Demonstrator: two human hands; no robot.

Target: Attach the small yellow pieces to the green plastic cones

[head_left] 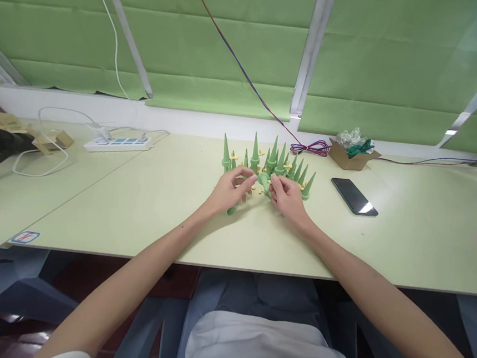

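A pale green cone-shaped plastic piece (pixel 264 180) is tilted in the air between my hands, its wider collar toward the upper left. My right hand (pixel 287 196) is closed, thumb and forefinger pinching this piece; a bit of yellow shows by the fingertips. Left of it, my left hand (pixel 234 188) has bent fingers standing apart, its thumb tip close to the collar. Whether the thumb touches it I cannot tell. Behind both hands, several green cones (pixel 255 154) stand point-up with small yellow pieces (pixel 287 165) among them. Another green piece (pixel 231 210) lies below my left hand.
A black phone (pixel 354 197) lies at the right. Behind it stands a small cardboard box (pixel 349 161) with plastic wrap and green material. Coiled red and blue wire (pixel 310 147) runs along the back. To the left are a white power strip (pixel 118 144) and a cable.
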